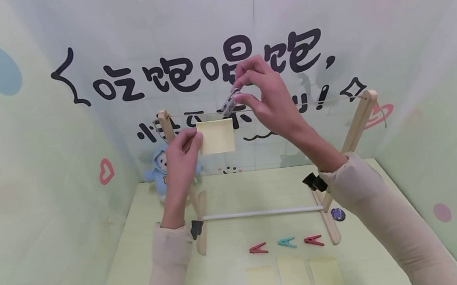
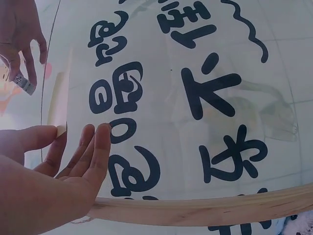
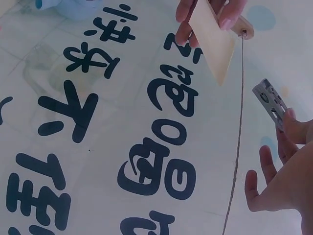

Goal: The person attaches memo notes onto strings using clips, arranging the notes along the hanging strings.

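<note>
Holding a pale yellow sheet (image 1: 216,136) up against the string (image 1: 292,105) of the wooden rack (image 1: 356,129), my left hand (image 1: 182,159) pinches its left edge between thumb and fingers. My right hand (image 1: 267,98) squeezes a grey clothespin (image 1: 230,102) at the sheet's top right corner, just at the string. Three clothespins (image 1: 286,243) and three more yellow sheets (image 1: 293,274) lie on the table (image 1: 149,264) below.
</note>
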A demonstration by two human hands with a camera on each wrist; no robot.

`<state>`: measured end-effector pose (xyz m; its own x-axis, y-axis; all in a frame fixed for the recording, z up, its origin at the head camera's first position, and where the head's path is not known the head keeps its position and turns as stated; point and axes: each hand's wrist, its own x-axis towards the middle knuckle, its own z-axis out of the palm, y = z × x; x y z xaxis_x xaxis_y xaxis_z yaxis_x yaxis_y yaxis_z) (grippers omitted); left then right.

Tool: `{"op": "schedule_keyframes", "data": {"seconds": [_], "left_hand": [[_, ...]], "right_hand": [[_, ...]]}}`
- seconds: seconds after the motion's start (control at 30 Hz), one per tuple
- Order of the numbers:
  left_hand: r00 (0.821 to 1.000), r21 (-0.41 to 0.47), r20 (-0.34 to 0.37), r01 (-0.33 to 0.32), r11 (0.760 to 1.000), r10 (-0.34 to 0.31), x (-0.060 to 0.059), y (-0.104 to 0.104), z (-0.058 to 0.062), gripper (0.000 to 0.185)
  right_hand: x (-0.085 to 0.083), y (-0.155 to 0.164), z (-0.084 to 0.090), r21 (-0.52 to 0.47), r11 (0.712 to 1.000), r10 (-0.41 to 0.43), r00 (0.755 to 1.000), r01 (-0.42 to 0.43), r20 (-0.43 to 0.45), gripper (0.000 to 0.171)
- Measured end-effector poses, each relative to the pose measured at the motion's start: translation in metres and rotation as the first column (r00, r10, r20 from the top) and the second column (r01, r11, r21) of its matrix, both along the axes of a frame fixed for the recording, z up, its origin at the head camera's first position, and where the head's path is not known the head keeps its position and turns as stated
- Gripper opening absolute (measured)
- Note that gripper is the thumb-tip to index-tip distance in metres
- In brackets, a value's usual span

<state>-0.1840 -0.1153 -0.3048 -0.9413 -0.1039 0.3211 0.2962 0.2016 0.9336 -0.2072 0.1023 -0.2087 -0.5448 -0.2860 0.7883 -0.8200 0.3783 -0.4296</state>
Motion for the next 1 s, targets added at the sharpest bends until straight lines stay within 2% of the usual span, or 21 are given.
{"op": "schedule_keyframes", "data": {"seconds": [0.13, 0.33, 0.53, 0.8, 1.0], "left_hand": [[0.998, 0.0, -0.062, 0.009, 1.0, -0.009, -0.002, 0.002, 0.001, 0.025], [0.996, 0.024, -0.089, 0.009, 1.0, -0.007, -0.004, 0.003, 0.002, 0.023], [0.996, 0.029, -0.091, 0.011, 1.0, -0.009, -0.005, 0.003, 0.003, 0.022], [0.999, 0.022, -0.051, -0.013, 1.0, 0.014, -0.003, 0.003, 0.006, 0.024], [0.999, 0.02, -0.045, -0.011, 1.0, 0.012, -0.004, 0.003, 0.005, 0.024]], "right_hand": [[-0.005, -0.007, 0.001, 0.033, 0.999, -0.024, 0.999, 0.025, -0.033, 0.008], [-0.007, -0.015, -0.002, 0.08, 0.995, -0.061, 0.998, 0.062, -0.024, 0.009], [-0.007, -0.022, -0.005, 0.164, 0.978, -0.129, 0.992, 0.126, 0.009, 0.011], [-0.007, -0.029, -0.007, 0.259, 0.956, -0.148, 0.989, 0.14, 0.011, 0.013], [-0.007, -0.029, -0.007, 0.325, 0.935, -0.168, 0.985, 0.144, 0.047, 0.017]]}}
